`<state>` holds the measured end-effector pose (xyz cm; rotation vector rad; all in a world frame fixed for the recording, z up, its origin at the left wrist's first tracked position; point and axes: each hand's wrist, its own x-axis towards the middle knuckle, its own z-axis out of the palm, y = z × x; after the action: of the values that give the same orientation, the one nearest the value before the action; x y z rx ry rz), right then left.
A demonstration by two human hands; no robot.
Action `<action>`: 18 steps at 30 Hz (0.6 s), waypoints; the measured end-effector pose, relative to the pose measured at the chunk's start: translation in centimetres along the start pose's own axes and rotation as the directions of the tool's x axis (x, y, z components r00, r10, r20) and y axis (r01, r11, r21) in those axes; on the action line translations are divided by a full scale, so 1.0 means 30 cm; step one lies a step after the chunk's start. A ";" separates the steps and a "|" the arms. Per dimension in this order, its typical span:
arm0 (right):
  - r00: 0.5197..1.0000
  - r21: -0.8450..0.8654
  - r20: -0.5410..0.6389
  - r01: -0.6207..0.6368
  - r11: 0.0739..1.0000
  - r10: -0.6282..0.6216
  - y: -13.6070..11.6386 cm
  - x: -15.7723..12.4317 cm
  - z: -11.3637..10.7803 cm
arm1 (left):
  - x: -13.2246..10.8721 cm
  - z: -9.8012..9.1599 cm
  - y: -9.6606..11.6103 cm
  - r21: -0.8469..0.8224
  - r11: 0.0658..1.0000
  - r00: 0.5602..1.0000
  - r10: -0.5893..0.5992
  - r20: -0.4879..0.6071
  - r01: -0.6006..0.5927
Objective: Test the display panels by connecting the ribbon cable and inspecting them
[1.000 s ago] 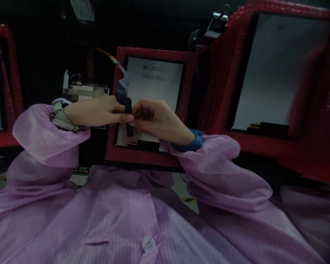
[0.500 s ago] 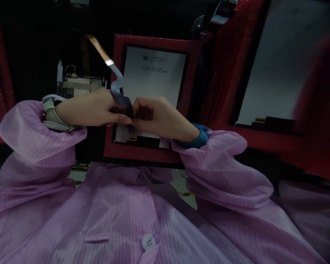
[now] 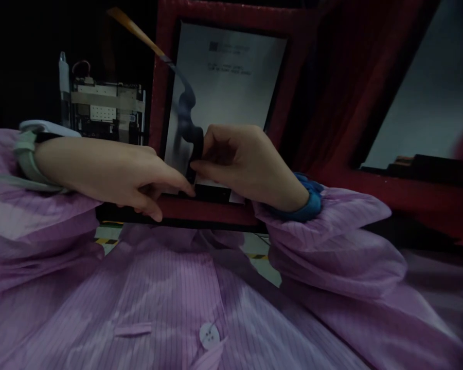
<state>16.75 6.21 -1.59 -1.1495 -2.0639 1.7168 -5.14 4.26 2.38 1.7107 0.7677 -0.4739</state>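
My right hand point(image 3: 247, 162) pinches the dark lower end of a ribbon cable point(image 3: 187, 105) between thumb and fingertips. The cable rises in a wavy line to an orange-brown tail at the upper left. Beneath it lies a flat display panel point(image 3: 231, 97) with a pale back and small printed text, framed by a red foam-like holder point(image 3: 208, 210). My left hand point(image 3: 135, 174) has its thumb and index finger apart and holds nothing. Its index fingertip is at the panel's dark lower edge, by the cable's end; whether it presses there I cannot tell.
Left of the holder lies a circuit board point(image 3: 104, 105) with tape across it, and a white pen-like tool point(image 3: 64, 77) stands beside it. Another pale panel point(image 3: 416, 97) rests in red material on the right. Striped floor tape point(image 3: 106, 241) shows below the work surface.
My left hand has let go of the cable and moved down and left, its fingers spreading. My right hand still pinches the cable, now lower over the panel's bottom edge. The view has shifted.
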 end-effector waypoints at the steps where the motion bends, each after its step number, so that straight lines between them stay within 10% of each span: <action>1: 1.000 -0.009 -0.012 -0.015 1.000 0.015 0.000 0.000 0.001 | -0.003 0.003 -0.003 0.005 1.000 1.000 -0.006 -0.003 0.006; 18: 0.997 0.004 -0.069 -0.036 0.999 0.036 -0.004 -0.006 -0.004 | 0.009 0.026 -0.064 0.043 0.999 0.999 -0.022 0.031 0.021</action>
<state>16.88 6.16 -1.38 -1.2344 -2.0116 1.6707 -6.26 3.86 0.65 1.7318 0.7587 -0.5348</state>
